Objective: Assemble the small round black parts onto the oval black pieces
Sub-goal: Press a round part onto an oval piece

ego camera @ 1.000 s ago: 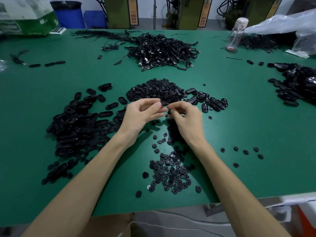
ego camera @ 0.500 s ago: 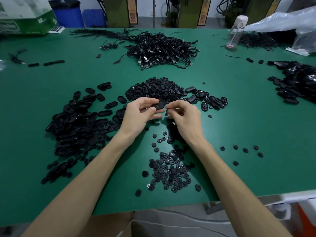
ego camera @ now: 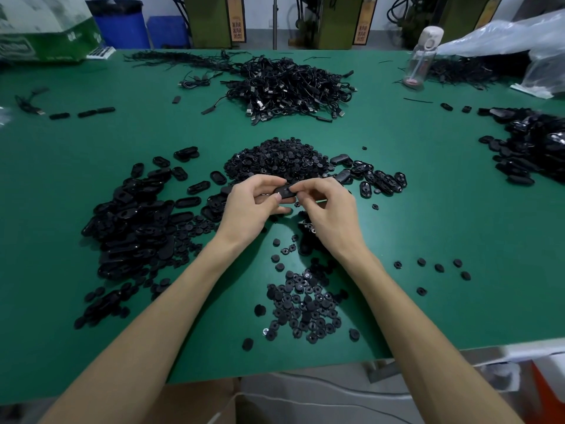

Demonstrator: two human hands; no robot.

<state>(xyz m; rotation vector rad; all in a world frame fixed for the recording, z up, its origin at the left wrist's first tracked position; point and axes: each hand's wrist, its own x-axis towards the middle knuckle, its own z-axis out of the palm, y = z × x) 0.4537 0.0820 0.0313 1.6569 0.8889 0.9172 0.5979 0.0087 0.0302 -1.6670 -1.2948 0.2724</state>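
My left hand (ego camera: 255, 206) and my right hand (ego camera: 328, 209) meet over the middle of the green table (ego camera: 428, 209). Between their fingertips they pinch one oval black piece (ego camera: 284, 191); whether a round part sits on it is hidden by the fingers. A heap of small round black parts (ego camera: 276, 162) lies just beyond the hands. More round parts (ego camera: 304, 304) are scattered near the front edge. Oval black pieces (ego camera: 137, 215) are piled to the left, and a smaller group of ovals (ego camera: 377, 179) lies to the right.
A tangle of black cables (ego camera: 290, 87) fills the far middle. A clear bottle (ego camera: 420, 61) stands at the back right beside plastic bags (ego camera: 519, 41). Another black pile (ego camera: 535, 145) sits at the right edge. A few round parts (ego camera: 440, 267) lie loose on the right.
The hands have drawn closer together. The oval piece, first held mostly by the left hand, is now pinched by both hands' fingertips.
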